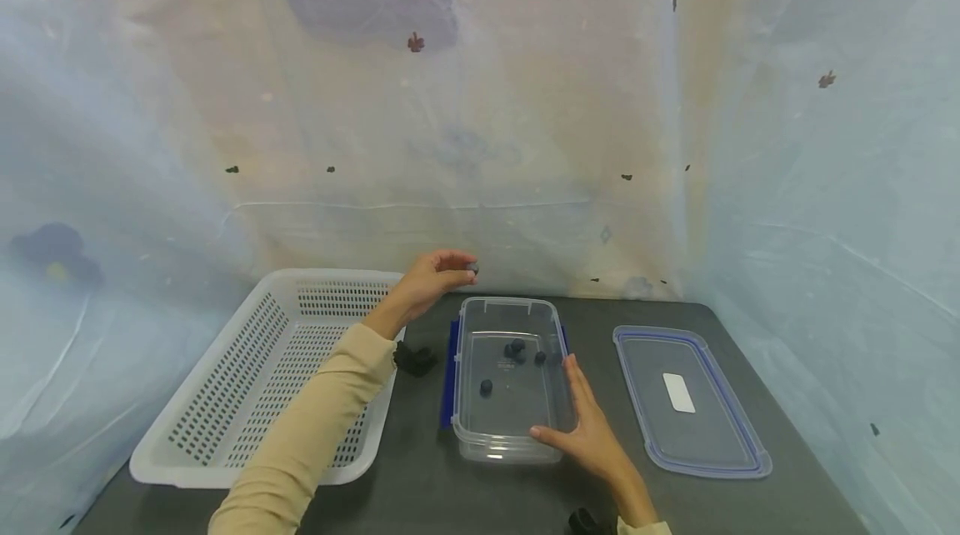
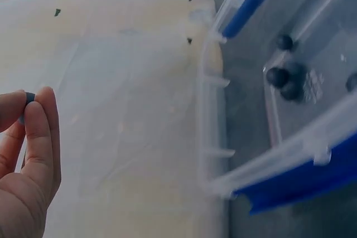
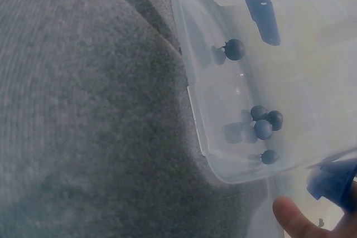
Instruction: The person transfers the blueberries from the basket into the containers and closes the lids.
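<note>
My left hand (image 1: 429, 285) is raised beyond the far left corner of a clear plastic food box (image 1: 506, 441). Between thumb and fingertips it pinches a blueberry (image 2: 29, 98), which is mostly covered by the fingers in the left wrist view. Several more blueberries (image 3: 263, 129) lie on the box's bottom, most of them clustered toward its far end and one nearer the front. My right hand (image 1: 592, 435) rests against the box's right side, thumb spread over the near right corner and fingers extended along the wall. Blue clip flaps (image 1: 451, 377) hang at the box's sides.
A white perforated basket (image 1: 153, 456) stands on the left, under my left forearm. To the right lies a clear lid (image 1: 708, 402) with a blue seal and a white label. A patterned plastic sheet (image 1: 480, 143) hangs behind the dark table (image 1: 420, 468).
</note>
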Demonstrator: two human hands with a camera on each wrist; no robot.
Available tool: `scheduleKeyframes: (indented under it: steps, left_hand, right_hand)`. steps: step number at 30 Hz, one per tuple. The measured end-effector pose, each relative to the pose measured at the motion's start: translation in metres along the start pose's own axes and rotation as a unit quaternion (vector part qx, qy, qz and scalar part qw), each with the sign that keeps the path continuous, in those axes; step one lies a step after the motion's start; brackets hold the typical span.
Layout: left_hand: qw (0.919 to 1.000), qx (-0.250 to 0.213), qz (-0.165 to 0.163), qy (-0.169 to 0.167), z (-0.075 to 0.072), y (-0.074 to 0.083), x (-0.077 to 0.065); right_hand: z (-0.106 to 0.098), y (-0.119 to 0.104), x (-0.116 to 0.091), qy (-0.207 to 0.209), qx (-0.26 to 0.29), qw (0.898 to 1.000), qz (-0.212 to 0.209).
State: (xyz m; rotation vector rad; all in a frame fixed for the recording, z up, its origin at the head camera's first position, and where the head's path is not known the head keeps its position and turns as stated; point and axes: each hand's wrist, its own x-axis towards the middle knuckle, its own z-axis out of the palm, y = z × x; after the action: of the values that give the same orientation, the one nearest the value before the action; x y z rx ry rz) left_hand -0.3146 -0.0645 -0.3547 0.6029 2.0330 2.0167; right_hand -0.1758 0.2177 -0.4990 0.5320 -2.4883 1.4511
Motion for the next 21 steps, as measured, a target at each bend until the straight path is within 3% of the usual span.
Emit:
scheduleKeyframes:
  steps: [13,21]
  left_hand:
    - [0.9979,-0.036,-0.054,0.007,0.048,-0.03,0.026]
    - [0.9969,-0.009,-0.076,0.016,0.068,-0.056,0.032]
  right_hand:
    - [-0.002,0.001,0.001,-0.003,0.0,1.0,0.008]
    - [-0.001,0.002,0.001,-0.016,0.009,0.999,0.038]
